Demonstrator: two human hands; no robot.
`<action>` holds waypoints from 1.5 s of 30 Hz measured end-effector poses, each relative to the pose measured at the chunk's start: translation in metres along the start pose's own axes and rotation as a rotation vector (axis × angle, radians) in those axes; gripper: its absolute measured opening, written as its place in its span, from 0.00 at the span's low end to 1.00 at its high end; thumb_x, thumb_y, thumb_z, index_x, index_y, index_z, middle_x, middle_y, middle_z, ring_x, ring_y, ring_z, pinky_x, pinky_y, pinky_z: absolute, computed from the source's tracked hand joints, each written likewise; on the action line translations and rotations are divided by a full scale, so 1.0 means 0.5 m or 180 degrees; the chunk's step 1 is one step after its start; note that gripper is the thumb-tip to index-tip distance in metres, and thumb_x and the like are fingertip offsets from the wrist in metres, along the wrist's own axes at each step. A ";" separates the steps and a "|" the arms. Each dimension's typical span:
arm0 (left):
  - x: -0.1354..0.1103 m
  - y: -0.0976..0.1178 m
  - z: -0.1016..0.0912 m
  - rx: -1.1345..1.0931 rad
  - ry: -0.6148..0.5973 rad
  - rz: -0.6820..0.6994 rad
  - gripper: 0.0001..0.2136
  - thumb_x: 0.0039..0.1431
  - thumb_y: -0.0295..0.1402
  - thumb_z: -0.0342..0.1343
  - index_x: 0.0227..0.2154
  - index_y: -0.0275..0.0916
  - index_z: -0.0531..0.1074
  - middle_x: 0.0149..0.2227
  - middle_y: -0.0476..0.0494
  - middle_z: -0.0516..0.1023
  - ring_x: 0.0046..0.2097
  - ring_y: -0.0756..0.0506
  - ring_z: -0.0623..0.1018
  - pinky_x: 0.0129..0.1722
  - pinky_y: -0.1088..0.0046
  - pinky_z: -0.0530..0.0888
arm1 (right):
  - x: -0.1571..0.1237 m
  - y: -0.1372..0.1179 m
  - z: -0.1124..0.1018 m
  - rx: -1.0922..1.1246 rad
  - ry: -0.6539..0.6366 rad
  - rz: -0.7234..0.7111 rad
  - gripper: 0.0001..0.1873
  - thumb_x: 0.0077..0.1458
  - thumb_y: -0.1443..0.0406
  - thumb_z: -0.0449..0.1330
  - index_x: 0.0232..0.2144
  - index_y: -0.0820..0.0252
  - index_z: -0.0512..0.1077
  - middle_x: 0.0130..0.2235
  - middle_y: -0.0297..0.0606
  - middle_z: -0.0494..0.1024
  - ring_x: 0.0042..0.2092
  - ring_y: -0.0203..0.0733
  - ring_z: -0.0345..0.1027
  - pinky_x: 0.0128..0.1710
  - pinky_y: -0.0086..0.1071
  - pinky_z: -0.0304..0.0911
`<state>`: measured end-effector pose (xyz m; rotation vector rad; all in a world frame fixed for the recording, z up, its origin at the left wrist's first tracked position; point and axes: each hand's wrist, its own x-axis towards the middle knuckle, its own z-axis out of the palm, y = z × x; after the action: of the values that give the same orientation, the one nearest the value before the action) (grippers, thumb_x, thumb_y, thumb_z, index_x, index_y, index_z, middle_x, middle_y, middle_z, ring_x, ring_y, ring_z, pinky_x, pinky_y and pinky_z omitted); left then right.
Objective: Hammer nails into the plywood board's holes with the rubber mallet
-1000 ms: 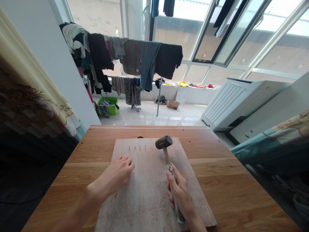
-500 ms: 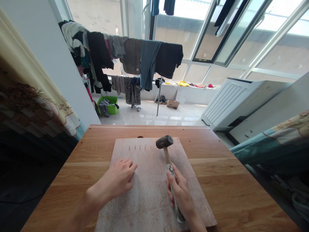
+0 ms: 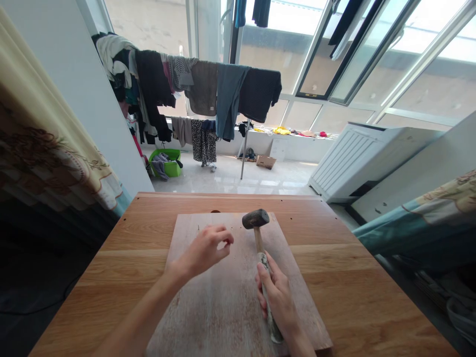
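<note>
My right hand (image 3: 274, 290) is wrapped round the worn handle of a hammer (image 3: 259, 241), whose dark, blocky head is over the far right part of a pale wooden board (image 3: 223, 312). My left hand (image 3: 208, 247) is above the board, left of the hammer, with thumb and forefinger curled together in a pinch. Whatever may be between those fingertips is too small to make out. One thin nail (image 3: 198, 228) stands upright near the board's far edge, just beyond my left hand. That hand covers the place where several other nails stood in a row.
The board lies on a wooden table (image 3: 357, 282). Past the table, clothes hang on a drying rack (image 3: 243, 153), with a green basin (image 3: 172, 169) of laundry on the floor. A white panelled unit (image 3: 345, 158) stands at right; patterned curtains (image 3: 55, 134) hang on both sides.
My left hand has moved forward and right, its fingers going from a loose curl to a pinch, and now hides most of the nails. My right hand and the hammer have barely shifted.
</note>
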<state>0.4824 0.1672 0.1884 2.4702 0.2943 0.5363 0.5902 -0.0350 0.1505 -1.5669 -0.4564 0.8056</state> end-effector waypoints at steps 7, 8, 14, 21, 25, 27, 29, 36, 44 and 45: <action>0.103 -0.046 0.020 0.0408 0.0408 -0.0405 0.05 0.62 0.26 0.60 0.34 0.43 0.78 0.35 0.48 0.84 0.42 0.42 0.81 0.50 0.62 0.71 | 0.005 0.009 -0.001 0.0048 -0.0035 -0.0061 0.29 0.61 0.42 0.59 0.51 0.55 0.65 0.25 0.19 0.64 0.14 0.25 0.52 0.07 0.19 0.54; 0.107 -0.050 0.023 0.0421 0.0421 -0.0448 0.05 0.62 0.27 0.60 0.34 0.43 0.78 0.35 0.48 0.84 0.41 0.43 0.81 0.49 0.63 0.72 | 0.005 0.009 -0.001 0.0053 -0.0035 -0.0059 0.29 0.61 0.42 0.59 0.51 0.56 0.65 0.25 0.19 0.64 0.14 0.25 0.52 0.07 0.19 0.54; 0.099 -0.045 0.043 0.0559 0.0309 -0.0471 0.05 0.63 0.27 0.58 0.34 0.42 0.78 0.35 0.47 0.83 0.41 0.43 0.80 0.49 0.62 0.71 | 0.002 0.006 0.001 0.0048 -0.0019 -0.0050 0.30 0.63 0.44 0.57 0.55 0.57 0.65 0.25 0.19 0.64 0.14 0.25 0.51 0.08 0.19 0.54; 0.098 -0.037 0.048 0.0747 0.0146 -0.0460 0.08 0.63 0.24 0.54 0.34 0.41 0.78 0.35 0.43 0.83 0.42 0.40 0.79 0.50 0.60 0.69 | -0.002 -0.001 0.005 -0.0025 0.0037 0.0034 0.33 0.62 0.43 0.57 0.60 0.58 0.63 0.24 0.19 0.64 0.14 0.26 0.52 0.08 0.19 0.53; 0.097 -0.044 0.046 0.0746 0.0114 -0.0494 0.08 0.63 0.24 0.54 0.34 0.41 0.78 0.36 0.43 0.83 0.43 0.41 0.79 0.49 0.62 0.69 | -0.002 0.002 0.004 -0.0055 0.0053 0.0018 0.33 0.63 0.44 0.57 0.60 0.58 0.63 0.25 0.19 0.63 0.14 0.25 0.51 0.08 0.19 0.54; 0.096 -0.046 0.047 0.0736 0.0124 -0.0498 0.08 0.64 0.25 0.54 0.35 0.41 0.78 0.37 0.43 0.83 0.44 0.41 0.79 0.49 0.62 0.69 | -0.003 0.004 0.004 -0.0070 0.0071 0.0009 0.34 0.64 0.44 0.56 0.62 0.57 0.62 0.25 0.19 0.63 0.14 0.25 0.51 0.08 0.19 0.53; 0.095 -0.045 0.048 0.0720 0.0119 -0.0466 0.08 0.64 0.25 0.54 0.36 0.41 0.78 0.38 0.43 0.83 0.45 0.41 0.78 0.51 0.61 0.68 | -0.003 0.004 0.004 -0.0100 0.0092 0.0023 0.36 0.64 0.44 0.56 0.64 0.58 0.60 0.24 0.19 0.63 0.14 0.26 0.51 0.08 0.19 0.53; 0.095 -0.043 0.049 0.0674 0.0119 -0.0513 0.11 0.62 0.23 0.56 0.43 0.41 0.76 0.39 0.45 0.84 0.46 0.41 0.78 0.51 0.62 0.68 | -0.006 -0.011 0.006 -0.0431 0.0054 0.0093 0.36 0.64 0.45 0.55 0.65 0.60 0.61 0.23 0.20 0.63 0.14 0.28 0.52 0.09 0.21 0.53; 0.096 -0.048 0.053 0.0654 0.0191 -0.0601 0.18 0.61 0.23 0.59 0.53 0.41 0.71 0.40 0.46 0.85 0.48 0.40 0.79 0.52 0.61 0.69 | -0.015 -0.067 -0.001 -0.1154 0.0085 -0.0187 0.34 0.65 0.46 0.56 0.65 0.57 0.66 0.17 0.22 0.62 0.13 0.33 0.57 0.10 0.24 0.53; 0.096 -0.048 0.053 0.0657 0.0200 -0.0599 0.18 0.61 0.23 0.59 0.53 0.42 0.71 0.40 0.46 0.85 0.48 0.40 0.79 0.52 0.62 0.69 | -0.015 -0.068 0.000 -0.1148 0.0143 -0.0229 0.35 0.63 0.46 0.58 0.65 0.57 0.68 0.16 0.23 0.63 0.13 0.35 0.58 0.10 0.25 0.54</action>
<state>0.5347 0.1887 0.1691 2.5896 0.6291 0.5266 0.5907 -0.0345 0.1851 -1.8849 -0.6481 0.6555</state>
